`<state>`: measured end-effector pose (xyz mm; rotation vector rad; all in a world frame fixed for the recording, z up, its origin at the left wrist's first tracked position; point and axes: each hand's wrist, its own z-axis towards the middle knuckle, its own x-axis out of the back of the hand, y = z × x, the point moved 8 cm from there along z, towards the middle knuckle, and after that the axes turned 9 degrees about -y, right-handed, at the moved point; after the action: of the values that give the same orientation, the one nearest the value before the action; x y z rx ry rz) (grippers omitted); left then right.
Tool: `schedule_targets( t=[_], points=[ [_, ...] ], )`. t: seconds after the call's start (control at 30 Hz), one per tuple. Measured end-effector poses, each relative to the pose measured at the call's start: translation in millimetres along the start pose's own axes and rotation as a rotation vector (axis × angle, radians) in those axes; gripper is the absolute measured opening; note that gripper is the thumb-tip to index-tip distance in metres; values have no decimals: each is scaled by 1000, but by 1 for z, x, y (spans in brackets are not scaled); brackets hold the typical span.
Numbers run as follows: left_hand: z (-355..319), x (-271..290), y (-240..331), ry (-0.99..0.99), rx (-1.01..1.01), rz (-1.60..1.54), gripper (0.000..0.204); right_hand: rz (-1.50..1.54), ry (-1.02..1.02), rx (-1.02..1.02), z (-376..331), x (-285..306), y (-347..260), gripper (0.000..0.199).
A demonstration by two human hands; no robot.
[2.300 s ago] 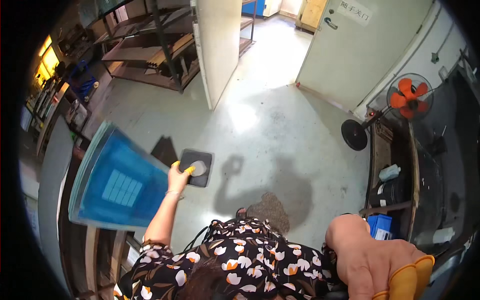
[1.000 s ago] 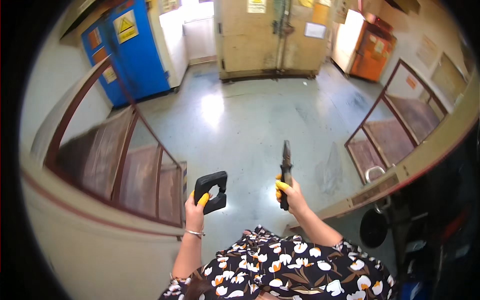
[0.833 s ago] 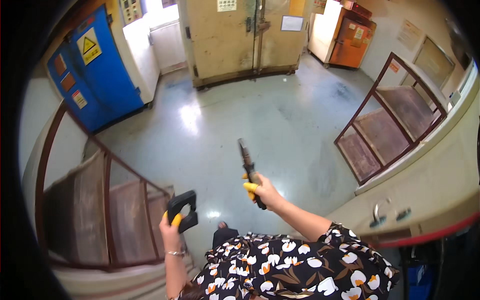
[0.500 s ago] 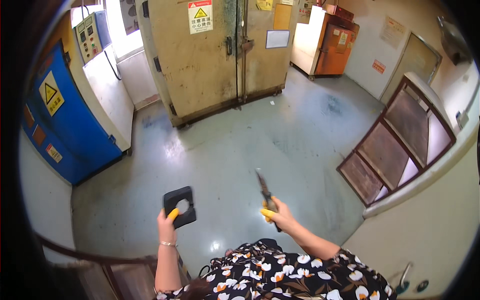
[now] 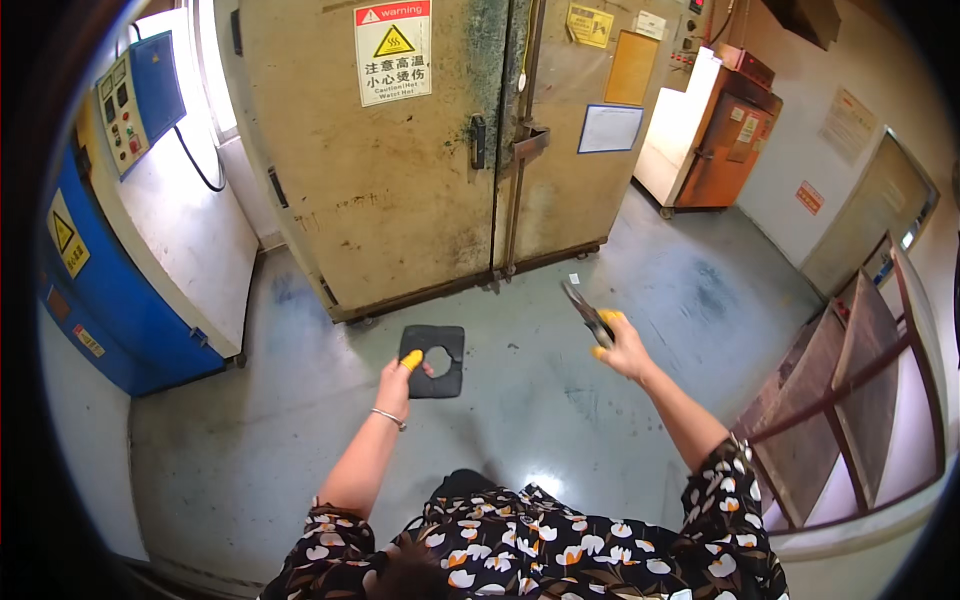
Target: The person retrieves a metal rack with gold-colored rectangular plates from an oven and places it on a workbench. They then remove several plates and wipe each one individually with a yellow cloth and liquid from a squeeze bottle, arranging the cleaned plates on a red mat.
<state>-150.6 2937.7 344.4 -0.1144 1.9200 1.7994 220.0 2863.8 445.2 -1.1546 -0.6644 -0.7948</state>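
Observation:
My left hand (image 5: 396,383), with yellow finger covers, grips a flat black square pad (image 5: 433,360) that has a round hole in its middle, held out in front of me. My right hand (image 5: 620,348), also with yellow finger covers, holds a second flat dark pad (image 5: 586,311) edge-on, so it looks like a thin blade. Both arms reach forward over the grey floor, toward a large tan double-door cabinet (image 5: 420,150) with a dark latch (image 5: 527,143) on its middle seam. The doors look closed.
A blue and white control cabinet (image 5: 120,240) stands at the left. An orange and white machine (image 5: 715,135) sits at the back right. A rust-coloured metal rack (image 5: 850,390) runs along the right wall.
The view has swung around the room from a rack and a blue cabinet to face the tan double-door cabinet. Both hands keep hold of their black pads.

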Motion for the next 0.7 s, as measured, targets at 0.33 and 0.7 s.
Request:
schedule_targets(
  t=[0.33, 0.7],
  points=[
    [394, 23, 52, 69, -132, -103, 24, -480, -120, 417, 396, -4, 93, 41],
    [660, -121, 143, -174, -158, -130, 30, -879, -314, 764, 640, -21, 162, 48]
  ],
)
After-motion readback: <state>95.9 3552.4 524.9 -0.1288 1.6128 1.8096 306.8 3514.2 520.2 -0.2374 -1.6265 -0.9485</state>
